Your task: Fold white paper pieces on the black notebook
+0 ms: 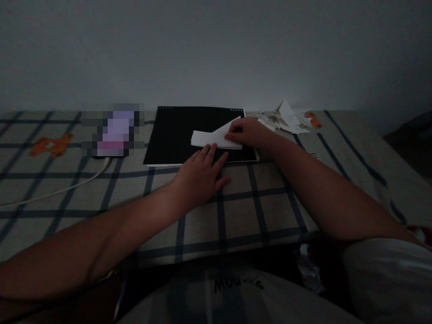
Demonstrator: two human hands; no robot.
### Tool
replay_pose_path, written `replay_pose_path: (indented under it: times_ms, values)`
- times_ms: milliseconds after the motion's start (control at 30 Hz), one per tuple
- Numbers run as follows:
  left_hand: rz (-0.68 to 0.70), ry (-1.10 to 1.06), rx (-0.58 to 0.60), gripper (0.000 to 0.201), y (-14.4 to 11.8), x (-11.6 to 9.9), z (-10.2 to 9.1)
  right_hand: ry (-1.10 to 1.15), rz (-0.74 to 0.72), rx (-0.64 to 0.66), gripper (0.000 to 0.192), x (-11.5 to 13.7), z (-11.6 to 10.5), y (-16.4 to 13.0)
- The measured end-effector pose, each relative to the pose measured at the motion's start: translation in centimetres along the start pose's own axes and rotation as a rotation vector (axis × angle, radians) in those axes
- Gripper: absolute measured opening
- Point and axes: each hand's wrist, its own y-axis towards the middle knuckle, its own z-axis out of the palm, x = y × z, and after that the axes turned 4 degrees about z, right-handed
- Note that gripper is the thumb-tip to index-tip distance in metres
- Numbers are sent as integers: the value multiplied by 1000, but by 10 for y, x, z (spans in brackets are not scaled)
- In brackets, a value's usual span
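Note:
A folded white paper (216, 136) lies on a black pad (175, 132) on the plaid bedsheet. My right hand (245, 132) rests on the paper's right end, fingers curled and pressing its fold down. My left hand (201, 173) lies flat on the sheet at the pad's front edge, fingers spread, fingertips touching the pad just below the paper.
A phone with a lit screen (113, 130) sits left of the pad, a white cable (64, 189) running from it to the left. A pile of folded paper scraps (285, 118) lies at the back right. A wall rises behind the bed.

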Motion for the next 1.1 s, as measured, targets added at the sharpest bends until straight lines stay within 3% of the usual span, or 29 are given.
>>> replay_pose_path:
  times_ms: [833,1000,1100]
  values:
    - [-130,20,61,82,-4,-2,-10,27,0,3,14,-6,2,2]
    - [-197,34,3,91,-6,-1,-9,29,26,12,13,-5,2,2]
    - [-237,48,31,97,-7,-1,-11,33,23,12,13,-6,3,2]
